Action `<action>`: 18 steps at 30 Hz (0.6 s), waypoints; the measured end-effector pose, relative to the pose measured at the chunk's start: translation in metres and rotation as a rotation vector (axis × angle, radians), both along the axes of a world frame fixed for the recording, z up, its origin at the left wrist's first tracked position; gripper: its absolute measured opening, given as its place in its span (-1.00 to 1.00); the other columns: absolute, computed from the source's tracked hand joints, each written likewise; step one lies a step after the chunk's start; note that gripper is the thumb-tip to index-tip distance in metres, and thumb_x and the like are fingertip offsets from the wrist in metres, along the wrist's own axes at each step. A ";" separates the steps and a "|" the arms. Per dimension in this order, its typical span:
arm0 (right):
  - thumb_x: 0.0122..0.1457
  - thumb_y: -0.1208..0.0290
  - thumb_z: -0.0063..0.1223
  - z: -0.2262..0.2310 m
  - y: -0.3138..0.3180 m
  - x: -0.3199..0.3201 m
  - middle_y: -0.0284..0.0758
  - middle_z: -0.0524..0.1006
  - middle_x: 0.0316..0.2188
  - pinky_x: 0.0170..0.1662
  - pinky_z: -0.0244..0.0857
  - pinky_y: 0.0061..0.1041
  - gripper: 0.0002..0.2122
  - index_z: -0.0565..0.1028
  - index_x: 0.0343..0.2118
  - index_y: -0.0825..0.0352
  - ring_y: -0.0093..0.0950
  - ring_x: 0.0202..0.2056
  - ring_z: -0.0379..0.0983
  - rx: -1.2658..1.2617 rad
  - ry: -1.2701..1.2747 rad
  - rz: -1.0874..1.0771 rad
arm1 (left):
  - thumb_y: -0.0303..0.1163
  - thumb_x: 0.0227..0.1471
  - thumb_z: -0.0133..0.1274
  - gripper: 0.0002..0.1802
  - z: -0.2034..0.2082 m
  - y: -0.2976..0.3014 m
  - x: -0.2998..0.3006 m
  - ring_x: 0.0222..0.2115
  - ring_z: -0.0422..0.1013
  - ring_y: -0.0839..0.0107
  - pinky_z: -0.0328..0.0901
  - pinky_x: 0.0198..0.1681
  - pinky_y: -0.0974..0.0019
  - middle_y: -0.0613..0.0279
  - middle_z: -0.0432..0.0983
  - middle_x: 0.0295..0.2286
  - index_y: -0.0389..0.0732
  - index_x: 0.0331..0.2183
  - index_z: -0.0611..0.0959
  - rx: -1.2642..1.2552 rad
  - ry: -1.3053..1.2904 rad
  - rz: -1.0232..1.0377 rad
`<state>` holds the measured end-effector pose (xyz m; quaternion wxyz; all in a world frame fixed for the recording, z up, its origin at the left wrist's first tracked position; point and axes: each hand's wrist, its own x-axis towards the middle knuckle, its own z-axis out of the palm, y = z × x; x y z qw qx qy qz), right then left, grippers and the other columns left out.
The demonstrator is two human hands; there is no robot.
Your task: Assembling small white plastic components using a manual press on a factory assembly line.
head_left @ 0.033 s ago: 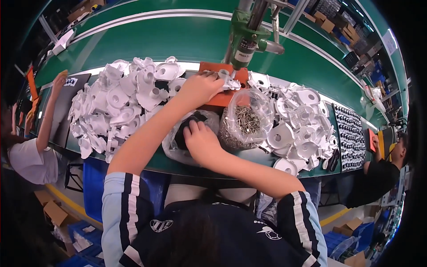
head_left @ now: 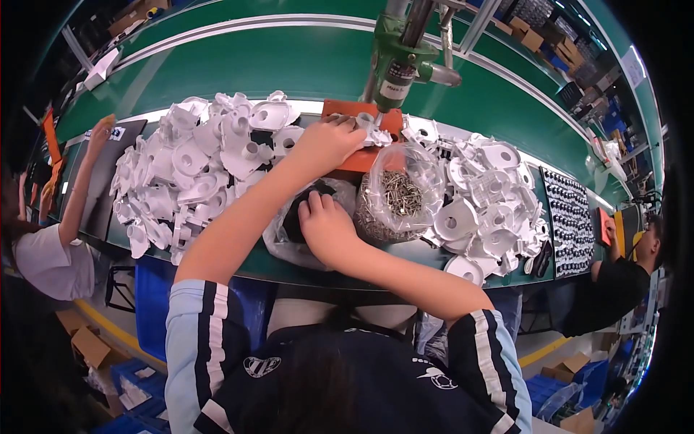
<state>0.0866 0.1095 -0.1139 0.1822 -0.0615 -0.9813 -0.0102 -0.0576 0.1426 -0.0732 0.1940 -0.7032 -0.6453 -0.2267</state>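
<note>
My left hand (head_left: pixel 331 147) is closed on a white plastic part (head_left: pixel 370 129), holding it on the orange base plate (head_left: pixel 361 160) under the green press (head_left: pixel 399 65). The press's tip comes down close to the part. Lower down, my right hand (head_left: pixel 329 233) rests with curled fingers in an open clear bag (head_left: pixel 285 249) that holds something black (head_left: pixel 295 217). What its fingertips grip, if anything, is hidden. Right beside that hand stands a clear bag of metal screws (head_left: pixel 400 195).
White plastic parts are heaped on the left (head_left: pixel 189 159) and right (head_left: pixel 483 181) of the green bench. A tray of small black-and-white pieces (head_left: pixel 571 224) lies farther right, beside a black object (head_left: pixel 538 262). Co-workers sit at both sides; blue bins (head_left: pixel 155 311) stand below.
My hands stay nearly where they were, with the white part still under the press. The co-worker's raised hand at far left has shifted slightly.
</note>
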 end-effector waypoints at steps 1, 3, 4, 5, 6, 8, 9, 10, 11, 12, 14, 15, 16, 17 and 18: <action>-0.18 0.45 -0.03 -0.012 0.000 -0.004 -0.22 0.34 -0.41 -0.29 0.32 -0.44 -0.81 0.38 -0.43 0.37 -0.34 -0.34 0.33 -0.003 0.000 -0.004 | -0.33 -0.12 0.08 -0.78 -0.006 0.002 0.001 -0.28 0.44 0.11 0.37 -0.25 0.18 0.01 0.47 -0.30 -0.24 -0.42 0.46 -0.003 0.000 -0.004; -0.14 0.44 -0.04 -0.019 0.003 -0.013 -0.21 0.35 -0.42 -0.37 0.35 -0.45 -0.81 0.38 -0.42 0.37 -0.35 -0.39 0.36 -0.011 0.040 -0.066 | -0.34 -0.11 0.07 -0.80 -0.009 0.004 0.005 -0.26 0.43 0.10 0.37 -0.25 0.18 0.01 0.47 -0.27 -0.24 -0.42 0.47 -0.049 -0.051 0.051; -0.14 0.44 -0.04 -0.022 0.005 -0.014 -0.21 0.35 -0.42 -0.37 0.35 -0.45 -0.81 0.38 -0.42 0.37 -0.35 -0.39 0.36 -0.011 0.044 -0.075 | -0.34 -0.11 0.07 -0.80 -0.009 0.005 0.006 -0.26 0.43 0.10 0.37 -0.25 0.18 0.01 0.47 -0.27 -0.24 -0.42 0.47 -0.050 -0.047 0.042; -0.13 0.44 -0.05 -0.020 0.005 -0.015 -0.22 0.35 -0.44 -0.40 0.36 -0.44 -0.83 0.38 -0.43 0.37 -0.36 -0.41 0.37 -0.023 0.048 -0.071 | -0.35 -0.11 0.06 -0.81 -0.011 0.003 0.005 -0.25 0.42 0.10 0.36 -0.24 0.18 0.03 0.47 -0.26 -0.24 -0.43 0.47 -0.046 -0.072 0.041; -0.12 0.45 -0.05 -0.018 0.006 -0.016 -0.22 0.36 -0.45 -0.43 0.36 -0.44 -0.85 0.38 -0.45 0.36 -0.36 -0.43 0.39 -0.035 0.052 -0.067 | -0.35 -0.11 0.06 -0.81 -0.012 0.002 0.003 -0.24 0.41 0.09 0.36 -0.24 0.18 0.04 0.46 -0.24 -0.24 -0.44 0.47 -0.042 -0.097 0.041; -0.12 0.45 -0.05 -0.016 0.008 -0.017 -0.23 0.37 -0.46 -0.43 0.37 -0.43 -0.85 0.39 -0.44 0.36 -0.36 -0.42 0.40 -0.058 0.030 -0.064 | -0.36 -0.12 0.06 -0.82 -0.014 0.001 -0.001 -0.25 0.42 0.11 0.37 -0.25 0.19 0.04 0.46 -0.28 -0.23 -0.44 0.46 0.001 -0.091 0.019; -0.11 0.45 -0.06 -0.014 0.008 -0.017 -0.23 0.38 -0.46 -0.43 0.38 -0.43 -0.85 0.39 -0.43 0.36 -0.36 -0.41 0.41 -0.079 0.006 -0.055 | -0.37 -0.13 0.06 -0.83 -0.015 0.001 -0.003 -0.25 0.43 0.13 0.38 -0.27 0.21 0.05 0.45 -0.31 -0.22 -0.44 0.45 0.046 -0.087 0.004; -0.11 0.45 -0.06 -0.013 0.008 -0.017 -0.23 0.38 -0.46 -0.43 0.38 -0.43 -0.85 0.39 -0.43 0.36 -0.36 -0.41 0.41 -0.080 0.009 -0.057 | -0.37 -0.13 0.06 -0.83 -0.016 0.000 -0.005 -0.25 0.43 0.13 0.38 -0.27 0.21 0.05 0.45 -0.31 -0.22 -0.44 0.45 0.046 -0.085 0.002; -0.11 0.46 -0.06 -0.009 0.009 -0.016 -0.23 0.39 -0.46 -0.42 0.38 -0.43 -0.85 0.40 -0.43 0.36 -0.35 -0.40 0.42 -0.091 -0.023 -0.045 | -0.37 -0.12 0.05 -0.82 -0.016 0.001 -0.007 -0.22 0.41 0.12 0.37 -0.23 0.21 0.04 0.44 -0.29 -0.22 -0.42 0.45 0.028 -0.062 0.000; -0.10 0.46 -0.07 -0.007 0.010 -0.016 -0.22 0.40 -0.46 -0.41 0.38 -0.43 -0.85 0.40 -0.42 0.36 -0.34 -0.39 0.43 -0.102 -0.055 -0.032 | -0.36 -0.11 0.05 -0.82 -0.016 0.001 -0.009 -0.18 0.39 0.11 0.35 -0.19 0.20 0.02 0.43 -0.26 -0.22 -0.40 0.46 0.010 -0.040 -0.001; -0.10 0.46 -0.07 -0.007 0.013 -0.016 -0.22 0.41 -0.45 -0.41 0.39 -0.44 -0.85 0.41 -0.42 0.36 -0.34 -0.39 0.43 -0.115 -0.050 -0.019 | -0.36 -0.10 0.04 -0.82 -0.017 -0.001 -0.013 -0.16 0.38 0.10 0.34 -0.16 0.19 0.01 0.43 -0.25 -0.22 -0.39 0.46 -0.015 -0.063 -0.014; -0.10 0.46 -0.07 -0.007 0.014 -0.016 -0.21 0.43 -0.45 -0.40 0.39 -0.44 -0.85 0.41 -0.42 0.36 -0.34 -0.39 0.43 -0.130 -0.048 -0.005 | -0.36 -0.08 0.03 -0.81 -0.018 -0.002 -0.014 -0.15 0.37 0.09 0.32 -0.14 0.18 0.01 0.43 -0.24 -0.23 -0.38 0.47 -0.043 -0.087 -0.028; -0.10 0.46 -0.07 -0.008 0.014 -0.017 -0.21 0.43 -0.45 -0.40 0.39 -0.44 -0.85 0.41 -0.42 0.36 -0.34 -0.39 0.43 -0.130 -0.047 -0.006 | -0.36 -0.08 0.03 -0.81 -0.019 -0.002 -0.014 -0.15 0.37 0.09 0.32 -0.14 0.18 0.01 0.43 -0.24 -0.23 -0.38 0.47 -0.042 -0.087 -0.028; -0.10 0.47 -0.06 -0.009 0.013 -0.019 -0.20 0.43 -0.44 -0.40 0.39 -0.43 -0.84 0.42 -0.42 0.37 -0.33 -0.38 0.43 -0.132 -0.046 -0.013 | -0.34 -0.07 0.03 -0.80 -0.019 -0.002 -0.013 -0.12 0.34 0.03 0.29 -0.09 0.15 -0.05 0.41 -0.22 -0.26 -0.40 0.47 -0.079 -0.134 -0.036; -0.11 0.47 -0.06 -0.010 0.013 -0.022 -0.19 0.44 -0.44 -0.39 0.40 -0.42 -0.84 0.42 -0.41 0.38 -0.32 -0.38 0.43 -0.135 -0.044 -0.020 | -0.33 -0.07 0.03 -0.78 -0.019 -0.003 -0.012 -0.10 0.31 -0.03 0.26 -0.05 0.11 -0.10 0.40 -0.20 -0.30 -0.41 0.47 -0.115 -0.181 -0.043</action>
